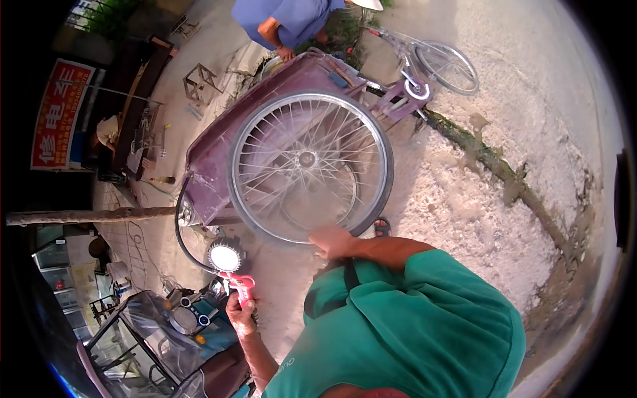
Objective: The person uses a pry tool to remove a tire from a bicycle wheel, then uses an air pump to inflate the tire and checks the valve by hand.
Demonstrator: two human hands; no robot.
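Now, spoked wheel (307, 159): before the person, black-tyred with a silver rim, covering part of the purple cart (211, 159) from this view.
Left hand (241, 314): wrapped firmly around a red inflator gun (243, 286), near the wheel's lower left.
Gauge (225, 258): round, pale-faced, ribbed at the edge, beside the top of the gun.
Hose (177, 220): black, arching from the gun's end up toward the cart's left corner.
Right hand (333, 241): blurred, at the wheel's near edge; I cannot tell whether its fingers grip it.
Beyond: a person in blue (284, 23), one hand at the cart's far edge.
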